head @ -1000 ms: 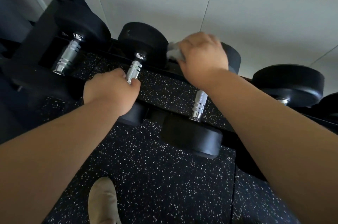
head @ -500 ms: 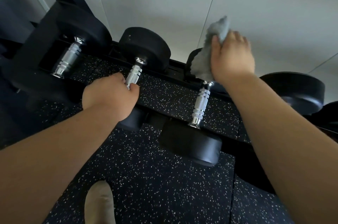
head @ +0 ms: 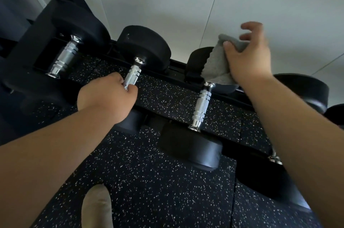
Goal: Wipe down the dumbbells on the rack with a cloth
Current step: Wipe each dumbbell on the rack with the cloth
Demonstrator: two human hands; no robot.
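Your right hand (head: 249, 56) pinches the soft, limp cloth (head: 216, 65) against the far head of the third dumbbell (head: 201, 104) on the rack (head: 176, 66) while your left hand (head: 108, 97) grips the neighbouring handle (head: 133, 75) (heavy, best held there)

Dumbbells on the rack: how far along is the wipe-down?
Done: nothing shows which ones are already wiped. In hand: the right hand holds the grey cloth over the far head of the third dumbbell from the left; the left hand grips the second dumbbell by its handle. Left: the third dumbbell's handle and near head are uncovered, and the far-right dumbbell is untouched.
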